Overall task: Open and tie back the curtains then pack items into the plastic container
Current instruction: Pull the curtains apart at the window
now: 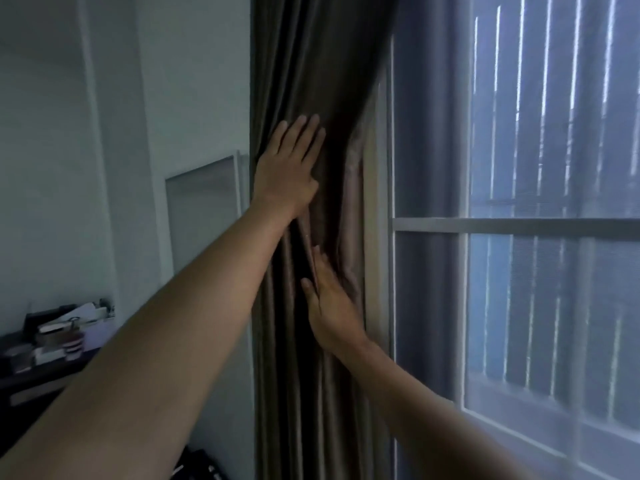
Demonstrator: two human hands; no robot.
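A brown curtain [311,64] hangs bunched in folds against the left edge of the window. My left hand [287,164] lies flat on its folds at mid height, fingers together and pointing up. Lower down, my right hand [329,303] presses flat against the curtain's right side, with its fingertips tucked between the folds. Neither hand grips the fabric. No tie-back or plastic container is in view.
The window [519,226] with a white frame and vertical bars outside fills the right side. A white wall [121,98] stands to the left, with a framed panel [204,206] leaning on it. A dark desk [38,372] with cluttered papers and boxes sits at lower left.
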